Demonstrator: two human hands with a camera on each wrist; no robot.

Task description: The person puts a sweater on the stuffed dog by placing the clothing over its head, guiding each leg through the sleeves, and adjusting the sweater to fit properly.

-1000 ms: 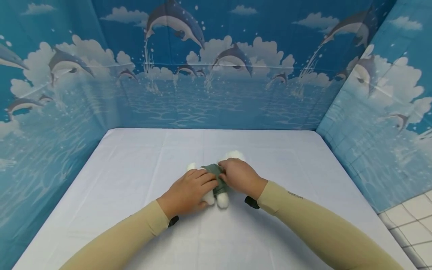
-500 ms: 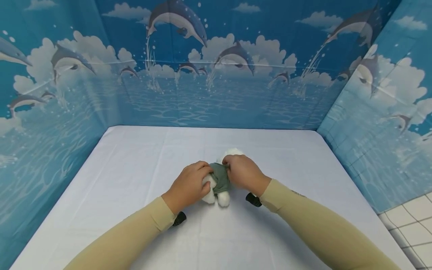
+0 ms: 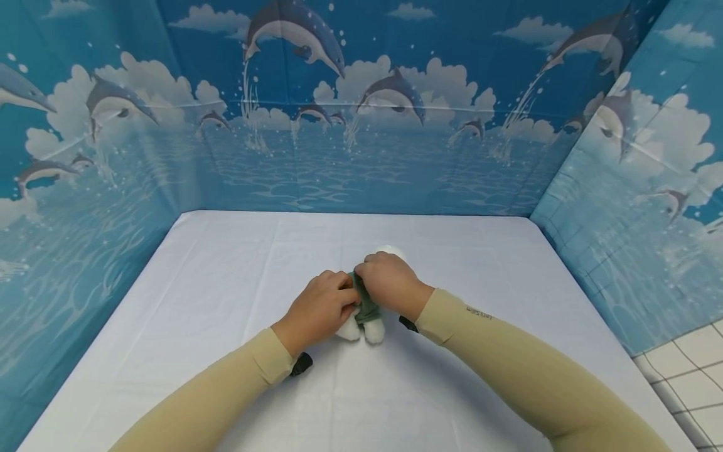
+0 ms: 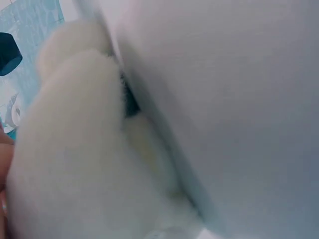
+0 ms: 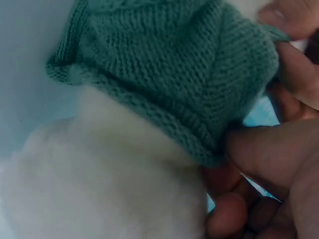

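Note:
A white plush toy point(image 3: 374, 331) lies on the table, wearing a green knitted sweater point(image 3: 368, 309). My right hand point(image 3: 393, 284) pinches the sweater's edge between thumb and fingers, as the right wrist view shows up close. My left hand point(image 3: 319, 307) pinches the sweater on the opposite side; its fingertips point(image 5: 294, 17) appear at that view's upper right corner. In the left wrist view the fluffy white body point(image 4: 79, 149) fills much of the picture, with a bit of finger point(image 4: 5, 159) at the left edge. Both hands cover most of the toy's middle, and its face cannot be seen.
The toy rests on a white cloth-covered table point(image 3: 254, 251). Blue dolphin-print curtains point(image 3: 361, 169) enclose its back and sides. White tiles point(image 3: 689, 364) show beyond the right edge. A dark wrist device point(image 3: 302, 364) sits under my left wrist.
My left hand has drawn up off the toy's lower body and now pinches the sweater. My right hand, at the sweater throughout, has shifted left toward it. The sweater is bunched narrower.

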